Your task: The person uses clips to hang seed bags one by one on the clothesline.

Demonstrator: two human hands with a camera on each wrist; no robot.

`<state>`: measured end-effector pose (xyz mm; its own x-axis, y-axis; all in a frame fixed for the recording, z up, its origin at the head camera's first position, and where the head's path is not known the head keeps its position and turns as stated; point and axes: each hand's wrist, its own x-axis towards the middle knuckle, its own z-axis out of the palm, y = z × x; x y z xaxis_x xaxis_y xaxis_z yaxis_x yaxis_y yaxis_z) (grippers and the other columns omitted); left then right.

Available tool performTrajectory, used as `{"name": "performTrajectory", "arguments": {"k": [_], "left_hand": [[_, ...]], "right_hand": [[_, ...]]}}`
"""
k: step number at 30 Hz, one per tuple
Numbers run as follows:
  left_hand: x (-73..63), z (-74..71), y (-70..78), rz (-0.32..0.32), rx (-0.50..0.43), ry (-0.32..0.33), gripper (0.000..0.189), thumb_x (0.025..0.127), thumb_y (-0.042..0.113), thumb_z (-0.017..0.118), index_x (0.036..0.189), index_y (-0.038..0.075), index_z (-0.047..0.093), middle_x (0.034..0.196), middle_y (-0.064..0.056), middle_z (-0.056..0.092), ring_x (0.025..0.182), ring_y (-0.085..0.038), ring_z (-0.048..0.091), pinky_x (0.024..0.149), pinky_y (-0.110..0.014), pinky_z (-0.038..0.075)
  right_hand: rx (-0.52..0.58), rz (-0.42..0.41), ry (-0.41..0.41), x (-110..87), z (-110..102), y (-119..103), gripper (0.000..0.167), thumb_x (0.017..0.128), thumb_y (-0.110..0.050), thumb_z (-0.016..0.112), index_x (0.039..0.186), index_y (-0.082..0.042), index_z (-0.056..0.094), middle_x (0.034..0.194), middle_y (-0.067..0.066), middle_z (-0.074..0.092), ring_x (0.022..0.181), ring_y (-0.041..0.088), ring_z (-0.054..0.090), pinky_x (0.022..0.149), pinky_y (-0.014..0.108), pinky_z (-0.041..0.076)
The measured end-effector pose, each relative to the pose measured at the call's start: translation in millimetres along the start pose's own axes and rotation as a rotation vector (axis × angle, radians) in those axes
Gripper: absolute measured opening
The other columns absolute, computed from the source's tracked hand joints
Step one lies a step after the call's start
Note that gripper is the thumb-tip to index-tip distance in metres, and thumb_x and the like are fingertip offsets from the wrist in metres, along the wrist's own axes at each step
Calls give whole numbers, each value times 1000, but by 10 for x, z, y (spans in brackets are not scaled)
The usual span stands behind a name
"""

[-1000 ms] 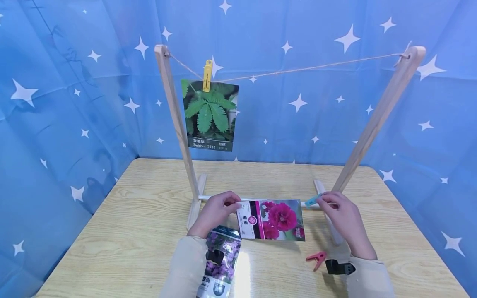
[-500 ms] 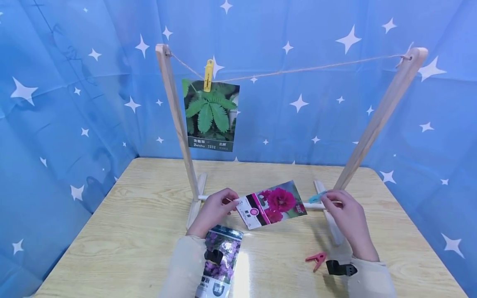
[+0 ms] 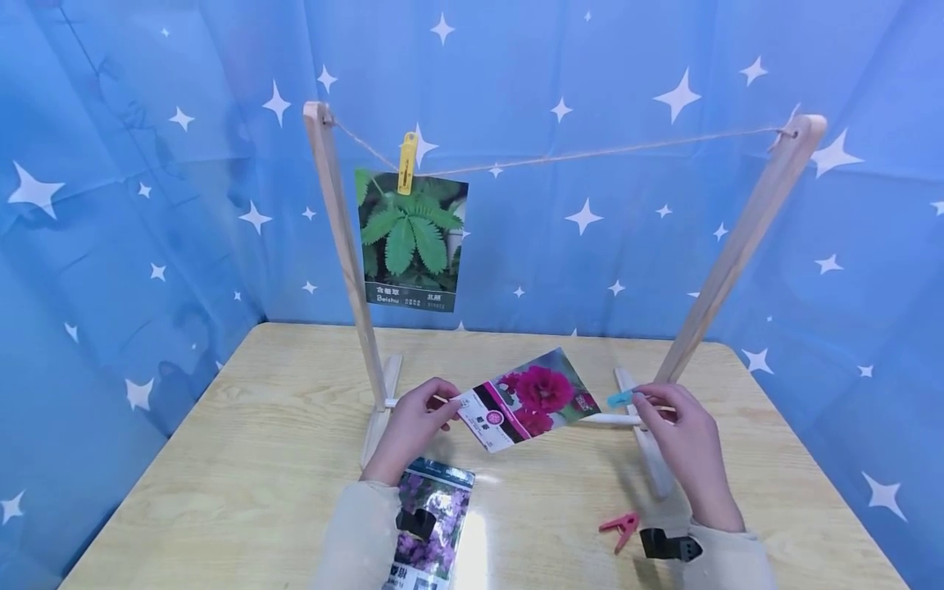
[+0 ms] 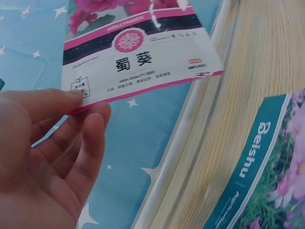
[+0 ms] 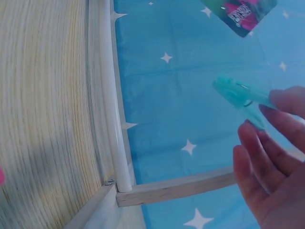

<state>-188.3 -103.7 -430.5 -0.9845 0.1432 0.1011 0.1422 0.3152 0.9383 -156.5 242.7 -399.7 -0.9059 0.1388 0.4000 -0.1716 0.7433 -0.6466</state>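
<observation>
My left hand (image 3: 416, 422) pinches one corner of a hollyhock seed packet (image 3: 542, 387) between thumb and fingers. The packet is tilted in the air, its pink flower picture up and to the right; the left wrist view shows the held white end of the packet (image 4: 138, 62) close up. A teal clothespin (image 3: 621, 399) is in my right hand (image 3: 682, 442), pinched at its handle end. In the right wrist view the clothespin (image 5: 238, 93) points away from the fingers, apart from the packet's far corner.
A wooden frame (image 3: 741, 238) carries a string (image 3: 590, 152), where a yellow clothespin (image 3: 406, 164) holds a green leaf packet (image 3: 413, 246). On the table (image 3: 243, 459) lie a purple flower packet (image 3: 435, 533), partly under my left forearm, and a red clothespin (image 3: 621, 529). A white bar (image 3: 608, 419) joins the frame's feet.
The hollyhock packet has turned from nearly level to slanting, its flower end raised. The right hand keeps the teal clothespin nearby. The head view has shifted slightly.
</observation>
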Motion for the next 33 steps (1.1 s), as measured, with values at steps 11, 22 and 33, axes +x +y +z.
{"name": "performTrajectory", "arguments": {"k": [11,22,33], "left_hand": [[-67,-67,-48,-33,-74,68,16,85,27,61,98,18,59,94,-2,59,81,-25,60,65,-31,51],[-40,-70,39,-15,-195,120,16,84,26,63,96,16,61,88,-5,62,81,-26,59,66,-32,51],[-31,-25,161,2,-296,114,22,82,31,64,97,14,62,89,-6,63,80,-23,60,68,-31,51]], "right_hand": [[87,63,82,-62,38,-69,33,88,-35,54,114,-16,58,104,-1,58,90,2,50,74,10,39],[69,75,107,-32,-27,-93,33,88,-39,52,108,-14,62,111,-3,59,96,10,52,75,9,39],[80,58,157,-16,-143,-144,31,86,-34,57,99,-7,65,113,-3,54,96,9,51,73,6,39]]}}
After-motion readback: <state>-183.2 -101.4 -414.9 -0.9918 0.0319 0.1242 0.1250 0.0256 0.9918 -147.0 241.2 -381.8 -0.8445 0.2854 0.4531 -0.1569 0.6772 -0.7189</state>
